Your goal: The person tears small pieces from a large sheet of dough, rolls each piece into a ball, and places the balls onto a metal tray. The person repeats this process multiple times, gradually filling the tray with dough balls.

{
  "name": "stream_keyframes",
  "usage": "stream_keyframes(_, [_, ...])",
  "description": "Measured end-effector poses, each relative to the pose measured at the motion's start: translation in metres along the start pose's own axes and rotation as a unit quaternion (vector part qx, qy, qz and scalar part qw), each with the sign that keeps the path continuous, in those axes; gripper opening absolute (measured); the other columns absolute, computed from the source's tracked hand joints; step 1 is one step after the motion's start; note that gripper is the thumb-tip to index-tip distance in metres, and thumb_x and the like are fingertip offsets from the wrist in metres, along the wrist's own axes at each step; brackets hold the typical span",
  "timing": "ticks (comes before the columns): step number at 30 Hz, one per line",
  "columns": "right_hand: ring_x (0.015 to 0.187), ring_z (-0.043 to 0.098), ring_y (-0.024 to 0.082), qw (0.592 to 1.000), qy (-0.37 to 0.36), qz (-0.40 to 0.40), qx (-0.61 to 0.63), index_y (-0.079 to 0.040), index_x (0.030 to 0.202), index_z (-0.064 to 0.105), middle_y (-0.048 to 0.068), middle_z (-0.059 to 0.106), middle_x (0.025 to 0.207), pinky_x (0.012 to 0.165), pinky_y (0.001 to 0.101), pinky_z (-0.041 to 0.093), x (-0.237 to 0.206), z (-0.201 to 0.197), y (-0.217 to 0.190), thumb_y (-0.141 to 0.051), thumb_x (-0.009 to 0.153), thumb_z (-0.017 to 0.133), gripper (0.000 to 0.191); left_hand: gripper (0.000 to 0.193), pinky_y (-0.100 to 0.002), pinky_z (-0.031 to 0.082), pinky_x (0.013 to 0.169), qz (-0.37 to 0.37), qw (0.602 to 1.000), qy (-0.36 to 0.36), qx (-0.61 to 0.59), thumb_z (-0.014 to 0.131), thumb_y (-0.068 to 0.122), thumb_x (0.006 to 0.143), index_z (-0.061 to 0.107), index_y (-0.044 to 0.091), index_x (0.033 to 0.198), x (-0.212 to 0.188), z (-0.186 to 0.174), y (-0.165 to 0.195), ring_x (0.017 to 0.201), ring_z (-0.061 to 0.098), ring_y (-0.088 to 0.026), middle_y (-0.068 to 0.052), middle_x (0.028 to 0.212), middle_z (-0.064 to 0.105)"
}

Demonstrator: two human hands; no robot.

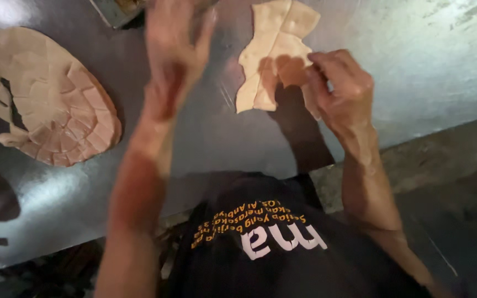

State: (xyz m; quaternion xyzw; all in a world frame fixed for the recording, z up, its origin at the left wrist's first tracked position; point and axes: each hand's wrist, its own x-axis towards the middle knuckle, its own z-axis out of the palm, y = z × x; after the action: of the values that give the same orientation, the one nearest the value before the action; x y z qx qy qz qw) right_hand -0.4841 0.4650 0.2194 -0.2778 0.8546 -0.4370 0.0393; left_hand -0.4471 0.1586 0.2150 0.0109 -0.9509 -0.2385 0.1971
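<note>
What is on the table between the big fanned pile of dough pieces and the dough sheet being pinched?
In the head view, the blurred left hand hangs between the pile and the sheet; beneath it, bare metal table.

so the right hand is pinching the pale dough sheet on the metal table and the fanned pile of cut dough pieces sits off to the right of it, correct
Not quite. In the head view the right hand does pinch the pale dough sheet on the metal table, but the fanned pile of cut dough pieces lies to the left, beyond the raised left hand.
</note>
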Motion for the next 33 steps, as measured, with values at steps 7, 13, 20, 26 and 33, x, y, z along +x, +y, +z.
stream_keyframes(7, [0.095, 0.067, 0.038, 0.991, -0.109, 0.063, -0.051, -0.002, 0.116, 0.068, 0.018, 0.069, 0.108, 0.078, 0.0457, 0.054, -0.041, 0.041, -0.026, -0.013, 0.087, 0.084, 0.036, 0.040, -0.045, 0.052, 0.099, 0.002, 0.987, -0.106, -0.119, 0.078, 0.006, 0.091, 0.067, 0.009, 0.129, -0.114, 0.010, 0.039, 0.114, 0.062, -0.034, -0.010, 0.127, 0.062])
stream_keyframes(13, [0.099, 0.062, 0.040, 0.993, 0.070, -0.021, -0.093, -0.002, 0.113, 0.066, 0.019, 0.064, 0.108, 0.082, 0.0469, 0.053, -0.054, 0.121, -0.029, -0.016, 0.082, 0.085, 0.039, 0.048, -0.046, 0.048, 0.107, 0.056, 0.987, -0.076, -0.127, 0.069, 0.002, 0.095, 0.060, 0.011, 0.142, -0.134, 0.014, 0.040, 0.129, 0.057, -0.037, -0.013, 0.144, 0.056])
stream_keyframes(20, [0.080, 0.063, 0.014, 0.967, -0.054, 0.235, 0.083, -0.002, 0.103, 0.069, 0.008, 0.071, 0.087, 0.072, 0.0297, 0.053, -0.124, 0.104, -0.020, -0.011, 0.092, 0.075, 0.015, 0.039, -0.047, 0.050, 0.103, 0.022, 0.982, -0.058, -0.176, 0.071, 0.006, 0.093, 0.064, 0.008, 0.132, -0.200, -0.005, 0.022, 0.121, 0.060, -0.038, -0.014, 0.135, 0.061])
stream_keyframes(26, [0.097, 0.067, 0.013, 0.871, -0.164, 0.298, 0.355, -0.001, 0.112, 0.064, 0.006, 0.070, 0.106, 0.084, 0.0287, 0.057, -0.237, 0.088, -0.059, -0.006, 0.087, 0.079, 0.029, 0.027, -0.034, 0.059, 0.081, -0.201, 0.916, -0.125, -0.325, 0.074, 0.014, 0.097, 0.069, 0.005, 0.122, -0.282, -0.032, 0.029, 0.088, 0.074, -0.021, -0.013, 0.107, 0.074])
stream_keyframes(33, [0.103, 0.070, 0.020, 0.857, -0.048, 0.276, 0.432, 0.000, 0.122, 0.061, 0.010, 0.070, 0.114, 0.084, 0.0350, 0.064, -0.189, 0.146, -0.121, -0.003, 0.097, 0.069, 0.027, 0.037, -0.029, 0.058, 0.090, -0.218, 0.788, -0.055, -0.573, 0.073, 0.009, 0.097, 0.062, -0.001, 0.131, -0.302, -0.041, 0.055, 0.106, 0.068, -0.012, -0.007, 0.116, 0.070])
